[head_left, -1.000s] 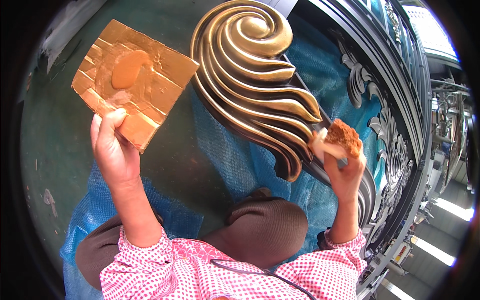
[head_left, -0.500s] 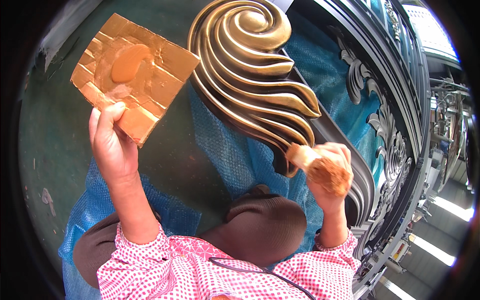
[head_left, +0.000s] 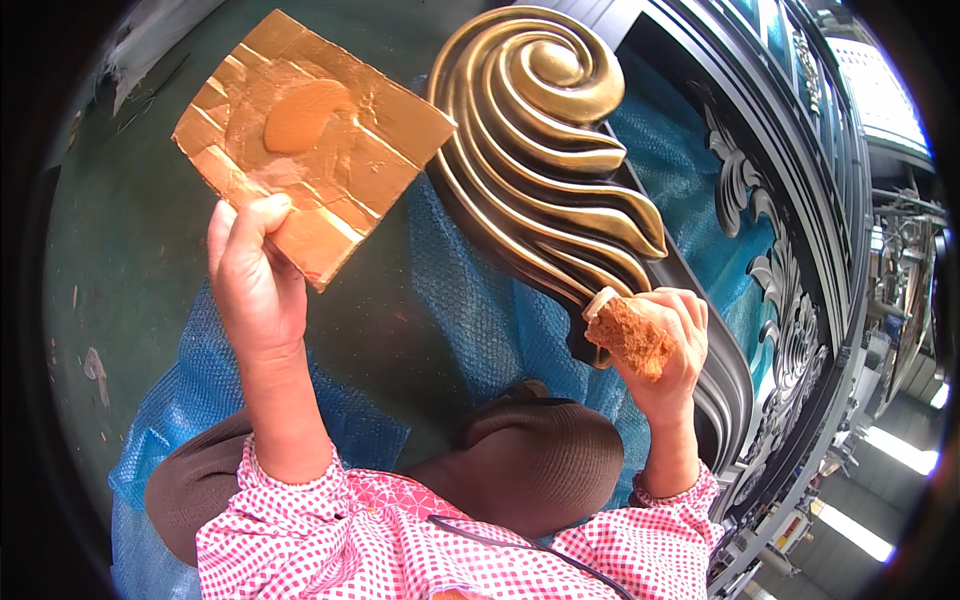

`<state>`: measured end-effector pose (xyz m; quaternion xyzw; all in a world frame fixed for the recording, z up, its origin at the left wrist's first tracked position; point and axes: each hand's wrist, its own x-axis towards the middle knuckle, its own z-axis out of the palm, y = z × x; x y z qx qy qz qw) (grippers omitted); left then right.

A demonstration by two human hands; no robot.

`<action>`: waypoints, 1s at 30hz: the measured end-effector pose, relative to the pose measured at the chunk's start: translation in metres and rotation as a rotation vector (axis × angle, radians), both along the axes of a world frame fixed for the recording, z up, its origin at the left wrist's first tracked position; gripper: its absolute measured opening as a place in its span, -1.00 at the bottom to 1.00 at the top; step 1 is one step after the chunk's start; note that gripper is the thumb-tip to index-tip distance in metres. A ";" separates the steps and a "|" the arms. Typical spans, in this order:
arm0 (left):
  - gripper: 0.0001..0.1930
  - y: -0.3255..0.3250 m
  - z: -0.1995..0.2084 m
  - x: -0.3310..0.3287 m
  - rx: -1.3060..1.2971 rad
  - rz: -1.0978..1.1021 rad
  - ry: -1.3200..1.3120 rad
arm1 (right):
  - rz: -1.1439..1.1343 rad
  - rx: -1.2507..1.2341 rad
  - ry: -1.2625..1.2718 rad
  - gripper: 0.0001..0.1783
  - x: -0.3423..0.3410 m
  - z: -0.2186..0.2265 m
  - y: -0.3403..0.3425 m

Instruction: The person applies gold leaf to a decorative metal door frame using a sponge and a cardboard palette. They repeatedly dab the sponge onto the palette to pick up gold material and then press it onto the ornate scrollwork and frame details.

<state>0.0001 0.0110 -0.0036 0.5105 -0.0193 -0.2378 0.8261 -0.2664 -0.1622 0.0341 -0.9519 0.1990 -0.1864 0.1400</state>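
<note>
My left hand [head_left: 258, 270] grips the lower edge of a creased, gold-coated piece of cardboard [head_left: 390, 135], thumb on top. On the cardboard lies a smooth orange-gold patch of paint [head_left: 305, 113]. My right hand [head_left: 672, 350] is closed on a rough brown sponge-like pad [head_left: 633, 338]. A pale, short piece [head_left: 600, 302] sticks out at the pad's upper left; its kind is unclear. Both are close to the lower tip of a dark scroll carving [head_left: 545, 180] with gold-coloured ridges. Whether they touch the carving cannot be made out.
Blue bubble wrap [head_left: 470, 310] lies under the scroll and around my legs [head_left: 530, 455]. To the right stands a dark frame [head_left: 835, 200] with grey leaf carvings [head_left: 785, 285]. The green floor [head_left: 120, 290] spreads on the left.
The cardboard and scroll appear shifted to the right in the view. My right hand has turned the sponge-like pad, so its brown face shows more and the pale piece less.
</note>
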 end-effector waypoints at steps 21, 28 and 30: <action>-0.71 -0.005 -0.008 0.002 -0.026 0.093 0.060 | 0.237 -0.065 -0.162 -0.72 0.125 -0.004 -0.057; -0.73 -0.007 -0.003 -0.001 -0.033 0.141 0.097 | 0.179 -0.044 0.016 -0.71 0.095 0.011 -0.062; -0.73 -0.009 -0.001 -0.001 -0.043 0.131 0.101 | 0.158 0.024 -0.094 -0.71 0.102 0.010 -0.063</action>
